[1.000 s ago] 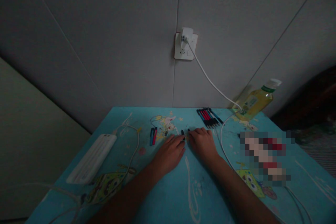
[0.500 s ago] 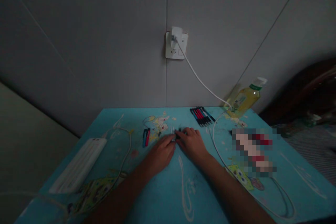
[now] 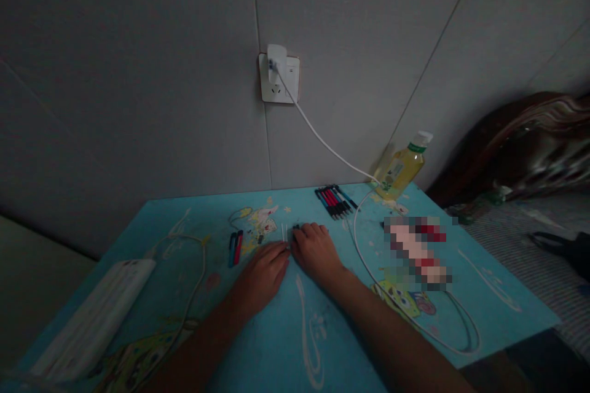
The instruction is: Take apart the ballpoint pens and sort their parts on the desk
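My left hand (image 3: 265,269) lies low over the table, fingers drawn together beside the lower ends of a few thin white sticks (image 3: 284,232). Close by on the right, my right hand (image 3: 316,249) has its fingers curled in over small dark pieces (image 3: 295,228), mostly covered by the fingertips. What either hand grips is too small and hidden to name. Left of the hands lie pen barrels, a dark blue one (image 3: 232,250) and a red one (image 3: 238,247). Behind my right hand, several black, red and blue pens (image 3: 335,201) lie in a row.
A white power strip (image 3: 99,316) lies at the left. From a wall charger (image 3: 277,64), a white cable (image 3: 318,135) loops over the blue cartoon-print table (image 3: 350,350). A bottle of yellow drink (image 3: 402,171) stands back right, near a pixelated item (image 3: 417,252).
The view has swung to the right, so everything sits further left. My fingertips, close together before, now show a slight gap. The pens and bottle keep their places on the table.
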`<state>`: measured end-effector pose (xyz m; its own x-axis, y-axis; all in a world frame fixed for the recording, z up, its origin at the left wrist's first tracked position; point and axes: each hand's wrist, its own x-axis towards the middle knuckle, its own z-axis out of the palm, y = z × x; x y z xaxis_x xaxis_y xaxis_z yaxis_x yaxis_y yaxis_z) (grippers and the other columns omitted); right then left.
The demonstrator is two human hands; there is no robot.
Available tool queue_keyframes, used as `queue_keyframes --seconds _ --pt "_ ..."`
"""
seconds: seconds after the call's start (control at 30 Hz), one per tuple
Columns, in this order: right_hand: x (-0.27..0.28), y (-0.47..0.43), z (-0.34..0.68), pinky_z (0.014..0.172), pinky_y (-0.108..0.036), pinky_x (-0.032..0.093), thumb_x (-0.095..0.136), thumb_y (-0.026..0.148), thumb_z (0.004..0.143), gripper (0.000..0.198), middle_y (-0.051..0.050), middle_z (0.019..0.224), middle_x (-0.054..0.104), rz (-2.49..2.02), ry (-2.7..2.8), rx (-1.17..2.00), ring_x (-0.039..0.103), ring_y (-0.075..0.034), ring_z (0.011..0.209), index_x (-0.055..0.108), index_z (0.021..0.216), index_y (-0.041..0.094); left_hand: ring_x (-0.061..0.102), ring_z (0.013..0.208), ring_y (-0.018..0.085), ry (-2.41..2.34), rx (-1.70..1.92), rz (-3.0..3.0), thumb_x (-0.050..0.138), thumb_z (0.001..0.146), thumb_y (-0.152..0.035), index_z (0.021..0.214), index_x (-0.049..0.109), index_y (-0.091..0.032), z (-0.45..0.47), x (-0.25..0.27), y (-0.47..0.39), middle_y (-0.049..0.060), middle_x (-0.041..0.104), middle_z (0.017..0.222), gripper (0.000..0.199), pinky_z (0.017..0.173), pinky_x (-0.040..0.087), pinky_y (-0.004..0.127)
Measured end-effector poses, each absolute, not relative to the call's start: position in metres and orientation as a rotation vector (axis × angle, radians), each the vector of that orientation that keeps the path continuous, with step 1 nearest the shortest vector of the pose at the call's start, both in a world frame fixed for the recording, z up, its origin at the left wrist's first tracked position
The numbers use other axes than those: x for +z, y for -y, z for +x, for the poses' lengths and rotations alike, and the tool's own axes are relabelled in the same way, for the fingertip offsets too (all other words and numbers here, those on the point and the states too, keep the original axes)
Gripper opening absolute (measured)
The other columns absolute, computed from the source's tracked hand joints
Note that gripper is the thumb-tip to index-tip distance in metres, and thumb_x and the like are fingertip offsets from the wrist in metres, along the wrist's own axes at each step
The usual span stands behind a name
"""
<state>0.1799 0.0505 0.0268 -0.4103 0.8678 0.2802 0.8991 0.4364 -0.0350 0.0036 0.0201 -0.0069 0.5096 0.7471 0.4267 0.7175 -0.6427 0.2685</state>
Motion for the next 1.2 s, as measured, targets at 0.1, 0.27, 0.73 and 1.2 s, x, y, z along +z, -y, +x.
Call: queue_keyframes --seconds 0.1,0.27,0.73,1.2 --pt "0.027 -0.051 0.182 0.085 -0.038 0.032 0.052 0.03 0.095 0.021 -0.009 0.099 0.063 -1.558 2.409 -0.201 0.051 -0.025 0.097 0.066 0.107 0.02 0.055 0.12 0.025 -1.291 0.797 2.704 0.044 0.096 -0.016 0.118 0.064 -0.016 0.003 -0.008 -0.02 0.012 0.061 0.127 0.03 0.106 0.045 0.047" --pt "0.03 -0.05 0.186 0.084 -0.039 0.031 0.052 0.028 0.094 0.021 -0.009 0.101 0.063 -1.602 2.389 -0.204 0.05 -0.025 0.098 0.066 0.108 0.022 0.056 0.118 0.025 -1.259 0.808 2.733 0.045 0.095 -0.015 0.113 0.066 -0.015 0.003 -0.007 -0.02 0.011 0.063 0.124 0.028 0.105 0.046 0.046" --pt "0.029 -0.057 0.203 0.086 -0.037 0.032 0.051 0.031 0.095 0.032 -0.009 0.112 0.062 -1.537 2.329 -0.237 0.052 -0.024 0.1 0.061 0.125 0.026 0.055 0.119 0.023 -1.305 0.81 2.678 0.046 0.095 -0.015 0.121 0.061 -0.017 0.005 0.007 -0.009 0.012 0.061 0.125 0.03 0.105 0.047 0.044" --pt "0.012 -0.096 0.273 0.084 -0.036 0.039 0.044 0.022 0.095 0.033 -0.011 0.113 0.067 -1.886 2.181 -0.315 0.056 -0.026 0.102 0.066 0.12 0.02 0.069 0.092 0.021 -1.398 1.435 1.427 0.067 0.084 -0.027 0.11 0.069 -0.02 -0.018 0.019 -0.005 0.006 0.073 0.096 0.027 0.09 0.053 0.038"
